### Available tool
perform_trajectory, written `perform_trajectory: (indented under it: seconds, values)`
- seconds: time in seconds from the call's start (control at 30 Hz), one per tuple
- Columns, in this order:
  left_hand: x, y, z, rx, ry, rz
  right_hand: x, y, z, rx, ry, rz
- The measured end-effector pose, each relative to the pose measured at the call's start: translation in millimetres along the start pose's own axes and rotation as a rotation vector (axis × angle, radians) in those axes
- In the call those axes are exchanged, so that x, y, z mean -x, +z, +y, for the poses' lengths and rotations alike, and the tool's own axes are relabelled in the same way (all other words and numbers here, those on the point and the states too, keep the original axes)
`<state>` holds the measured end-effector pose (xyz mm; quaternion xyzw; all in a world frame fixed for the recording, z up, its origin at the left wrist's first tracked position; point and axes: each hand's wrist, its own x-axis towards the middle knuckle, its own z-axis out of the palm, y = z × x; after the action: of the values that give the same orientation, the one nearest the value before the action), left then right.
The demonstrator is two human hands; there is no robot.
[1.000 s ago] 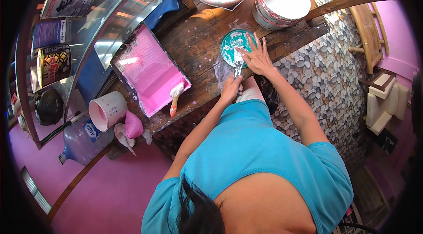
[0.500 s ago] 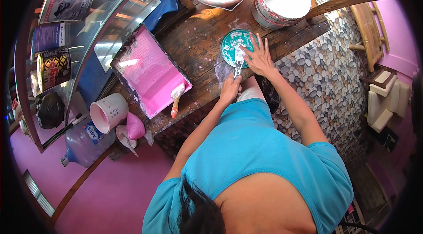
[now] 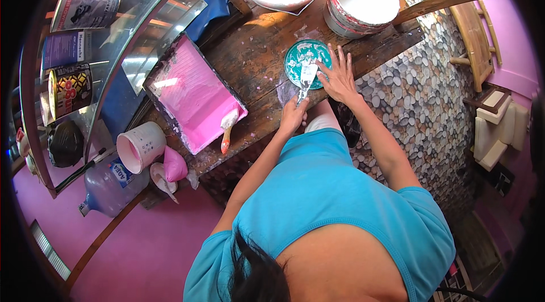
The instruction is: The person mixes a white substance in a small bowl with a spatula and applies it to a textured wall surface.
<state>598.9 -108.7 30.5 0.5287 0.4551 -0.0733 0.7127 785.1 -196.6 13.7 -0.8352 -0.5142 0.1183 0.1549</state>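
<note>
A round green lid smeared with white paste lies on the wooden table. Over it is a putty knife, its blade coated white, its handle gripped by my left hand at the table's near edge. My right hand is spread at the lid's right rim, fingers stretched out and apart. Its thumb and index finger are beside the blade; whether they touch it I cannot tell.
Left of the lid sits a paint tray of pink paint, a brush on its corner. A bucket of white paste and a wide basin stand behind. A white pail and large water bottle are at left.
The putty knife's blade has turned so its broad, white-coated face shows. My right hand has shifted slightly right, off the middle of the lid to its rim.
</note>
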Motion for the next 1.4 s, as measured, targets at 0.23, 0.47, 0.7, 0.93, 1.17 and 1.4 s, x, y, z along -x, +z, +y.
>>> perform_trajectory:
  seconds: [0.23,0.47,0.7,0.93,1.17,1.4]
  values:
    - [10,0,14,-0.087,-0.002,0.035,11,10,-8,0.025,-0.053,0.005]
    - [0,-4,10,-0.090,0.026,0.016,25,-10,-26,-0.043,-0.167,-0.102]
    - [-3,-9,16,-0.106,0.005,0.005,2,10,20,0.094,-0.123,-0.036]
    - [-1,-12,17,-0.148,-0.004,0.008,5,-2,-12,-0.073,-0.195,-0.084]
    - [0,-14,21,-0.192,-0.012,0.002,-10,18,10,-0.002,-0.127,-0.041]
    - [3,-21,23,-0.416,0.033,0.041,-5,13,-17,-0.108,-0.170,-0.049]
